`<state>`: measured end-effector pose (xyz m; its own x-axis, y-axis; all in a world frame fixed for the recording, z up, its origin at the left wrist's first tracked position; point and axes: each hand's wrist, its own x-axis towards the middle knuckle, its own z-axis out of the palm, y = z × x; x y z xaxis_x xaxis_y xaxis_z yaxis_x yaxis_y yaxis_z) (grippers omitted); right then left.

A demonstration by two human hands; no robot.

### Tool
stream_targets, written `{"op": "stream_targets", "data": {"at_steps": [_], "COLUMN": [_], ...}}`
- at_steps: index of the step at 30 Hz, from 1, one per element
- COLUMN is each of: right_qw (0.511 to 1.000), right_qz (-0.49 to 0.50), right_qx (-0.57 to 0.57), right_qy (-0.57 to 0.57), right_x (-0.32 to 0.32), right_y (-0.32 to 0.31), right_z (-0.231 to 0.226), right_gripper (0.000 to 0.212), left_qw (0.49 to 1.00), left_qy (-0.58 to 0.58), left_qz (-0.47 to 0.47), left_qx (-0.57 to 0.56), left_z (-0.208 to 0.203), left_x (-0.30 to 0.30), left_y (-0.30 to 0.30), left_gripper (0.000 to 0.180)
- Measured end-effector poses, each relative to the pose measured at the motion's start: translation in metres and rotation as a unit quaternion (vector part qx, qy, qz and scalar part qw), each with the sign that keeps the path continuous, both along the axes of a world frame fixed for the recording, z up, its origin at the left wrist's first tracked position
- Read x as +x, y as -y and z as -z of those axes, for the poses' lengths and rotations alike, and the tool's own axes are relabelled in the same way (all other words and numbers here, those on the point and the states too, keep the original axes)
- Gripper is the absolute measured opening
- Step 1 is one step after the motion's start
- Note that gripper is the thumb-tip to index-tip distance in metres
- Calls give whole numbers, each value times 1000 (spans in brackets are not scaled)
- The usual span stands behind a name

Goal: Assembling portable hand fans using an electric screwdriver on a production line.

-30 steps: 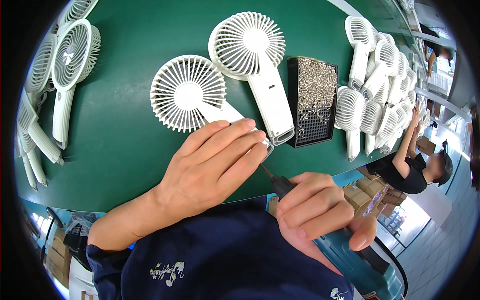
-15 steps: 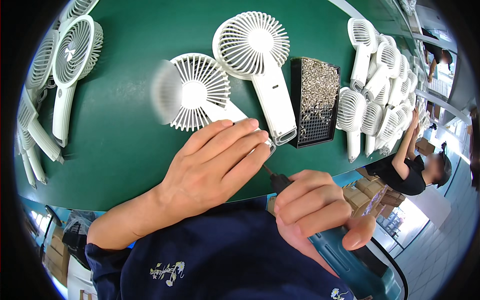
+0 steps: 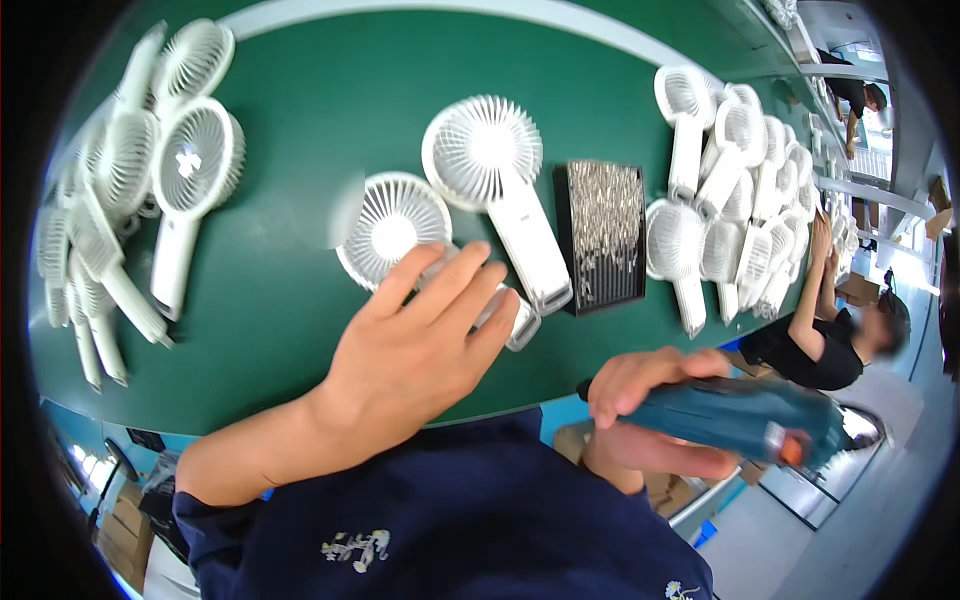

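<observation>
My left hand [image 3: 410, 345] lies across the handle of a white handheld fan [image 3: 392, 228] on the green table. Its fingers are bent over the handle with gaps between them; the thumb is hidden. The handle's looped end [image 3: 525, 328] shows past the fingertips. Wrapped round a teal electric screwdriver [image 3: 735, 415] is my right hand [image 3: 635, 385], off the table's near edge and blurred by motion. The tool's dark tip lies apart from the fan. Beyond my left hand lies a second white fan [image 3: 530, 235], next to a black tray [image 3: 608, 290] of small metal screws.
Several white fans [image 3: 190, 165] are heaped at the left of the green table [image 3: 300, 100]. Another pile [image 3: 740, 190] covers the right side. A person in black [image 3: 810, 355] reaches toward that pile from the right. Cardboard boxes [image 3: 120, 530] stand below the table's edge.
My right hand has drawn the screwdriver away from the fan's handle end, to the right, and turned it nearly level. My left hand's fingers have spread slightly. The whole view has shifted.
</observation>
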<state>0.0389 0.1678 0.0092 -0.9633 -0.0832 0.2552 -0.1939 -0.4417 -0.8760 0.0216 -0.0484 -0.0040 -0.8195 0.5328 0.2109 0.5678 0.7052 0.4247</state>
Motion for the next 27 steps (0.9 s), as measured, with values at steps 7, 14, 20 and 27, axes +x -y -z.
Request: {"op": "stream_targets", "data": {"at_steps": [7,14,20,27], "right_qw": [882,926,923,936], "right_qz": [6,8,-19,12], "right_qx": [414,307,220,315], "right_qy": [227,221,314,157], "right_x": [32,43,35,40], "right_y": [-8,-3,11,6], "right_z": [4,28,24,12], "right_gripper": [43,31,24,24], "left_qw": [994,987,987,988], "left_qy": [-65,-70,-20,-36], "left_qz": [84,133,151,137], "left_qx": [-8,53,46,56], "left_z": [-9,-5,-5,-14], "left_x": [-6,-3,-7,-8], "left_y": [9,13,26,30], "left_gripper": [30,34,50,43]}}
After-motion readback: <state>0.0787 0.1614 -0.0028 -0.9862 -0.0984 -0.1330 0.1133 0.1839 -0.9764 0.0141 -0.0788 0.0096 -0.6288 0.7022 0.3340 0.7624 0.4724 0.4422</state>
